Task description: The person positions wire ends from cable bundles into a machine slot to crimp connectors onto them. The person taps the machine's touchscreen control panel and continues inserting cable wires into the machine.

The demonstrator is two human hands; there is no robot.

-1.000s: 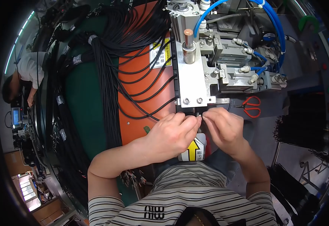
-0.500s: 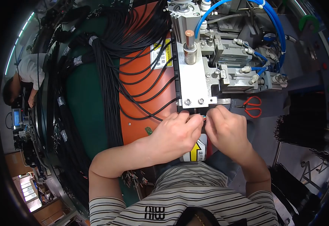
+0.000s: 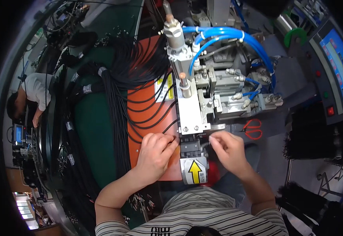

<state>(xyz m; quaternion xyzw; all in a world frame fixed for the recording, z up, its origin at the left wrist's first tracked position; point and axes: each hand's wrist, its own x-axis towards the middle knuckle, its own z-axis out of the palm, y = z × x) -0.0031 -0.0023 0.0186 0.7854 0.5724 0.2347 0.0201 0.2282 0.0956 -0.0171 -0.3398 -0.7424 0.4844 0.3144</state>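
My left hand (image 3: 155, 155) is over the right edge of the orange table (image 3: 140, 114), its fingers closed at the end of a black cable (image 3: 171, 125) beside the machine's dark block (image 3: 190, 146). What lies under the fingertips is hidden. My right hand (image 3: 229, 149) is to the right of that block, thumb and forefinger pinched near each other; anything between them is too small to name. Above the block stands the metal machine (image 3: 192, 108) with its white plate. Several black cables run from the left to its side.
Red-handled scissors (image 3: 253, 129) lie right of the machine. Blue air hoses (image 3: 254, 43) arch above it. A control screen (image 3: 338, 65) stands at the upper right. A co-worker (image 3: 36, 92) is at the far left. Cable bundles (image 3: 118, 129) hang over the green surface (image 3: 91, 129).
The view has tilted upward, showing more of the machine and the screen. My hands have come apart, the left one moving left to the cable side, which uncovers the dark block.
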